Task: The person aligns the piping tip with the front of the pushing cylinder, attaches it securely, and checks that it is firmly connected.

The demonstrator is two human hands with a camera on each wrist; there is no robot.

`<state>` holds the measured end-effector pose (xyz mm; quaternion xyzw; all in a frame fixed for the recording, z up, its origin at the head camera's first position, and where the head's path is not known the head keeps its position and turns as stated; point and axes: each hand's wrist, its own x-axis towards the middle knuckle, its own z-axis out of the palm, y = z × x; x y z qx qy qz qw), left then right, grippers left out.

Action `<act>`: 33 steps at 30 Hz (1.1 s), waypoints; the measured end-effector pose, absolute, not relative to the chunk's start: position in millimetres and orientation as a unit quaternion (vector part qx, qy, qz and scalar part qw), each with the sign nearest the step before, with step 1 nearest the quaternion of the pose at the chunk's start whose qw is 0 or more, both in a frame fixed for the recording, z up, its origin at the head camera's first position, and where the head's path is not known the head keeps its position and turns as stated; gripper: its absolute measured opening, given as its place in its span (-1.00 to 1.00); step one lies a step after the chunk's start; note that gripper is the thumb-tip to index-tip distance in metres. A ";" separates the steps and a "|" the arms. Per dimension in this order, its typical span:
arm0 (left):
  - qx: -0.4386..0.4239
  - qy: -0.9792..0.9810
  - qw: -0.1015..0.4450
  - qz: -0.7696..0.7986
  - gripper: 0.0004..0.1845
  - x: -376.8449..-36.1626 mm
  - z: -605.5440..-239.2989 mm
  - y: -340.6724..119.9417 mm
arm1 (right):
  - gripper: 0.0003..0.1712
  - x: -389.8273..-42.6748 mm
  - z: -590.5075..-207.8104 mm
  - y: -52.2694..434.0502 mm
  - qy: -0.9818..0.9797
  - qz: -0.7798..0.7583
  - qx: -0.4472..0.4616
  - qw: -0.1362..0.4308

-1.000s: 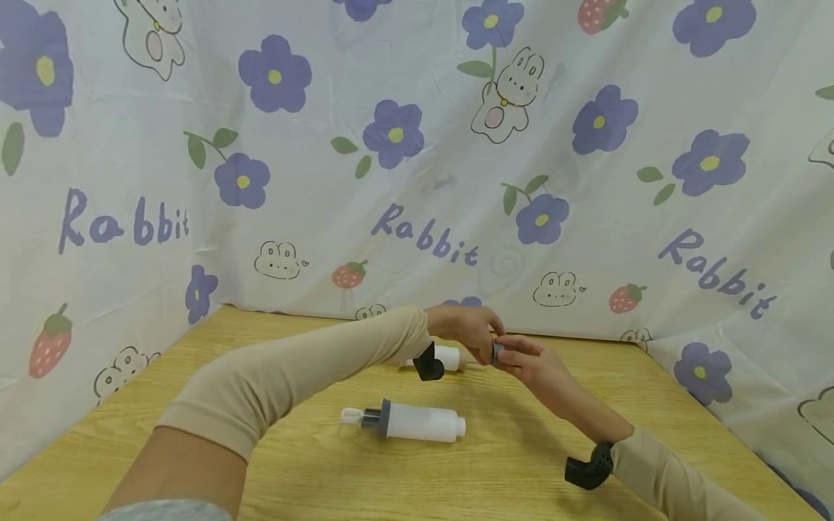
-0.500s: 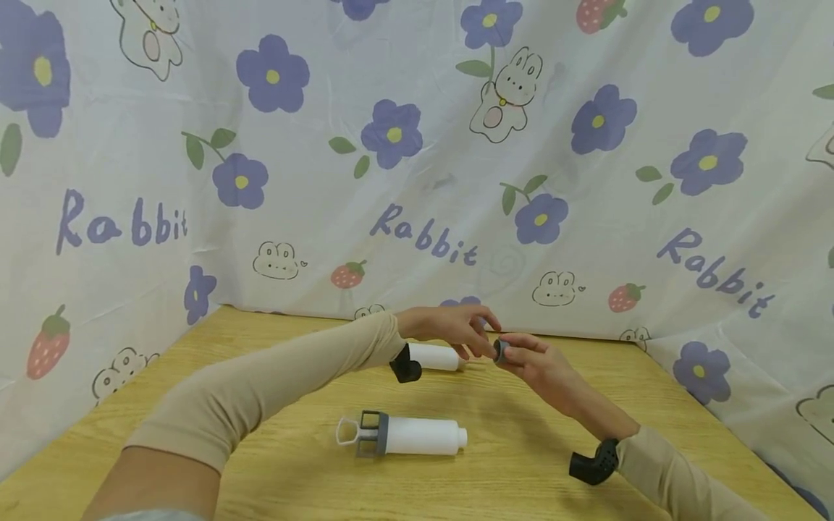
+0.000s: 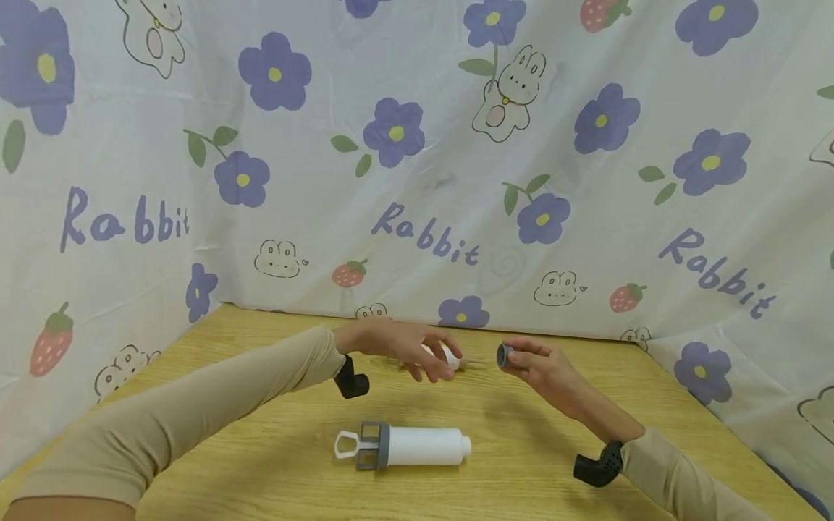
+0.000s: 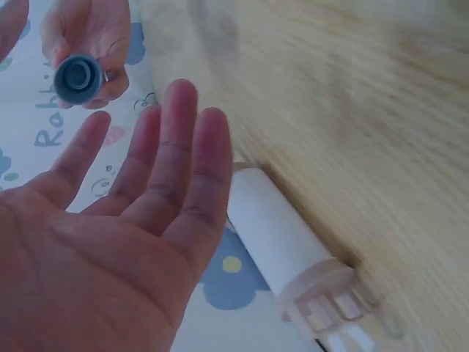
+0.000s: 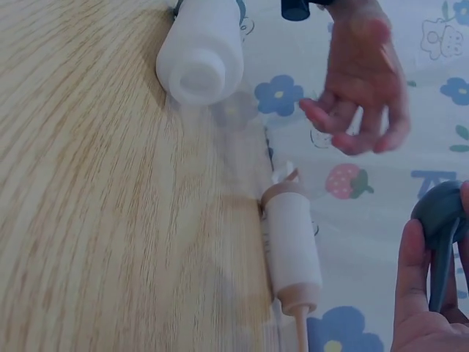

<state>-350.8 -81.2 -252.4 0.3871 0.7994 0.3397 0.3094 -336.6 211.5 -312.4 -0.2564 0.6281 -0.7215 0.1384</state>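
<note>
My right hand [image 3: 531, 362] pinches a small grey cap [image 3: 504, 354] just above the wooden table [image 3: 260, 463]; the left wrist view shows the cap [image 4: 77, 77] end-on between those fingers. My left hand [image 3: 420, 354] hovers open, palm and straight fingers [image 4: 176, 161] showing, a short way left of the cap. Beneath it lies a small white tube [image 3: 451, 354] with a pale plunger end [image 4: 322, 293]. The right wrist view shows that tube [image 5: 292, 242], the cap [image 5: 440, 213] and the left hand [image 5: 363, 81].
A larger white cylinder [image 3: 423, 446] with a grey collar and white loop handle lies nearer me, mid-table, also seen in the right wrist view [image 5: 201, 48]. A flowered cloth [image 3: 417, 181] hangs behind and at both sides of the table.
My left hand has come away from the grey cap and moved left, opening. The right hand keeps the cap and has barely moved.
</note>
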 end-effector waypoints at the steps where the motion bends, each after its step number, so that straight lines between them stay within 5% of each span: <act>1: 0.385 0.800 0.313 0.337 -0.47 -347.5 -254.8 -84.8 | -0.72 -336.8 -312.2 211.9 0.626 -0.723 -0.257 0.140; 15: 0.353 0.815 0.373 0.268 -0.35 -327.0 -295.3 -121.9 | -0.68 -341.1 -324.5 216.1 0.623 -0.720 -0.265 0.152; 33: 0.337 0.811 0.377 0.294 -0.55 -337.8 -305.0 -118.1 | -0.65 -339.7 -335.9 214.7 0.657 -0.700 -0.241 0.141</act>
